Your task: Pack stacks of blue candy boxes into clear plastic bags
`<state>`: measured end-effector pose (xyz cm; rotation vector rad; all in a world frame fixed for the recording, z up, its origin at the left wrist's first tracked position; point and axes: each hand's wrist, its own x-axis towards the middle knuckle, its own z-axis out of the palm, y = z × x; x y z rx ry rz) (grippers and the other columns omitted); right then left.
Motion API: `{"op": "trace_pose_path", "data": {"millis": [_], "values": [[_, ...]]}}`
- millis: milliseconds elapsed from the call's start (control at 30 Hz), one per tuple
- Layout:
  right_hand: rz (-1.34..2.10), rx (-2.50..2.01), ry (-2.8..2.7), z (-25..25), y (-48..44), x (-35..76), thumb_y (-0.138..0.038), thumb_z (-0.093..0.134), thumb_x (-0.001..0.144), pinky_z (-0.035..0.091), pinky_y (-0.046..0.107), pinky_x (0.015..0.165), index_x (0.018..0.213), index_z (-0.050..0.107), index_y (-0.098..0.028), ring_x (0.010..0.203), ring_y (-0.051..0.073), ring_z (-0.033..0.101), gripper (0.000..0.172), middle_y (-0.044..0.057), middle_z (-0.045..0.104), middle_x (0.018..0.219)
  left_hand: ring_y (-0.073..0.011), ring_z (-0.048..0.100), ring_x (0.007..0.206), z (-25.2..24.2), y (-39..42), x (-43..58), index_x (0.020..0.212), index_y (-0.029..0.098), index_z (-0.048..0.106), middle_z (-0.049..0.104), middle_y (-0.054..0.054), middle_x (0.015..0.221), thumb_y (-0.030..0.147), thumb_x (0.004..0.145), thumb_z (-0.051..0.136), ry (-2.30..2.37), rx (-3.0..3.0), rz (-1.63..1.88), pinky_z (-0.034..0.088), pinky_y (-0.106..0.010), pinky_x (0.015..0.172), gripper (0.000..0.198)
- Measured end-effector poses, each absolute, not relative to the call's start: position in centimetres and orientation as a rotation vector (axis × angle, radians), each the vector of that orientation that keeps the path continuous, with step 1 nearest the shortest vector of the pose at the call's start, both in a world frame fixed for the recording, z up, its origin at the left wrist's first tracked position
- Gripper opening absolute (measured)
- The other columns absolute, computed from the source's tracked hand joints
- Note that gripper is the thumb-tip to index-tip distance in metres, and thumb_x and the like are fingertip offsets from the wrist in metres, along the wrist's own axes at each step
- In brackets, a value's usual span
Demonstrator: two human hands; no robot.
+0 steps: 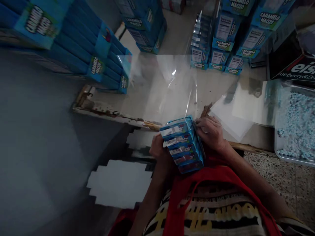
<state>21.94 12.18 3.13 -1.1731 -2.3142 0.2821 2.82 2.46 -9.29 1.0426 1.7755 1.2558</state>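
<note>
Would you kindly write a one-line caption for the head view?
Left hand and right hand hold a stack of blue boxes at the table edge, a clear plastic sheet spread beyond.

bare tabletop [214, 87] between left box stack [98, 62] and rear box stack [228, 42], clear tub [295, 124] hard right

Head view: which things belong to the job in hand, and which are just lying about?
In hand: stack of small blue boxes, held between left hand and right hand; clear film sheet.
Lying about: blue carton stacks, bin of pale pellets, white card blanks.
</note>
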Motion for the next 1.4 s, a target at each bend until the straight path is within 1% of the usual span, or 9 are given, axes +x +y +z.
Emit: {"op": "trace_pose_path", "data": {"millis": [133, 533, 833, 933, 1000, 1067, 1167, 1267, 1400], "values": [[0.292, -1.09, -2.34, 3.2, 11.9, 22.2, -0.011, 0.068, 0.099, 0.059, 0.035, 0.082, 0.095, 0.064, -0.023, 0.092, 0.018, 0.073, 0.013, 0.004, 0.08, 0.1, -0.0216, 0.072, 0.095, -8.4, 3.1, 2.8, 0.103, 0.018, 0.075, 0.077, -0.008, 0.102, 0.035, 0.101, 0.068, 1.745, 1.193, 1.298, 0.054, -0.032, 0.085, 0.018], [0.213, -1.121, -2.33, 5.4, 10.0, 26.3, -0.006, 0.072, 0.094, 0.059, 0.033, 0.072, 0.089, 0.061, -0.023, 0.083, 0.016, 0.071, 0.021, 0.003, 0.079, 0.096, -0.0132, 0.066, 0.068, -5.1, 5.6, 5.1, 0.095, 0.017, 0.079, 0.076, -0.001, 0.08, 0.03, 0.097, 0.068, 1.511, 1.201, 1.358, 0.052, -0.023, 0.068, 0.017], [0.181, -1.464, -2.043, 6.2, 7.4, 28.0, -0.005, 0.064, 0.09, 0.055, 0.039, 0.058, 0.083, 0.053, -0.027, 0.071, 0.023, 0.068, 0.025, 0.003, 0.071, 0.081, -0.013, 0.07, 0.065, -3.4, 8.0, 8.7, 0.092, 0.018, 0.078, 0.077, 0.0, 0.076, 0.035, 0.098, 0.068, 1.326, 1.149, 1.369, 0.055, -0.022, 0.065, 0.02], [0.445, -1.455, -2.192, 9.7, 8.3, 29.6, -0.008, 0.067, 0.087, 0.053, 0.035, 0.052, 0.081, 0.053, -0.027, 0.066, 0.02, 0.066, 0.025, 0.0, 0.067, 0.079, -0.0158, 0.077, 0.083, -4.2, 8.2, 9.1, 0.098, 0.019, 0.078, 0.082, -0.003, 0.093, 0.032, 0.101, 0.064, 1.181, 1.215, 1.402, 0.061, -0.024, 0.075, 0.019], [0.547, -1.437, -2.286, 13.4, 10.3, 30.9, -0.014, 0.076, 0.086, 0.057, 0.032, 0.058, 0.083, 0.06, -0.027, 0.069, 0.017, 0.067, 0.02, -0.002, 0.068, 0.081, -0.0191, 0.079, 0.106, -4.6, 8.6, 9.0, 0.104, 0.02, 0.078, 0.083, -0.007, 0.115, 0.03, 0.104, 0.061, 1.081, 1.287, 1.392, 0.063, -0.03, 0.092, 0.02], [0.303, -1.553, -2.185, 17.1, 13.6, 31.6, -0.026, 0.081, 0.09, 0.057, 0.034, 0.069, 0.093, 0.065, -0.027, 0.079, 0.018, 0.066, 0.017, 0.0, 0.068, 0.087, -0.0201, 0.078, 0.115, -4.8, 8.8, 8.9, 0.109, 0.021, 0.078, 0.081, -0.008, 0.126, 0.03, 0.106, 0.058, 1.03, 1.309, 1.375, 0.062, -0.032, 0.1, 0.022], [0.044, -1.555, -2.227, 19.6, 19.8, 31.3, -0.052, 0.088, 0.084, 0.058, 0.044, 0.09, 0.122, 0.066, -0.024, 0.113, 0.029, 0.065, 0.052, 0.011, 0.069, 0.122, -0.0198, 0.08, 0.11, -4.8, 8.8, 8.8, 0.111, 0.022, 0.078, 0.082, -0.006, 0.127, 0.032, 0.108, 0.055, 1.036, 1.306, 1.332, 0.064, -0.03, 0.096, 0.026], [0.195, -1.53, -2.379, 18.2, 25.4, 30.2, -0.057, 0.068, 0.1, 0.054, 0.038, 0.087, 0.108, 0.068, -0.021, 0.101, 0.024, 0.065, 0.037, 0.008, 0.07, 0.103, -0.0212, 0.079, 0.114, -4.7, 8.8, 8.8, 0.116, 0.022, 0.08, 0.081, -0.006, 0.128, 0.035, 0.109, 0.053, 1.052, 1.345, 1.289, 0.063, -0.03, 0.1, 0.031], [0.21, -1.713, -2.408, 14.8, 30.1, 29.1, -0.047, 0.058, 0.107, 0.048, 0.031, 0.08, 0.082, 0.063, -0.018, 0.083, 0.018, 0.062, 0.039, 0.003, 0.063, 0.077, -0.0212, 0.081, 0.109, -4.7, 8.9, 8.6, 0.123, 0.02, 0.081, 0.083, -0.006, 0.123, 0.033, 0.108, 0.052, 1.053, 1.407, 1.293, 0.063, -0.028, 0.096, 0.035]]}}
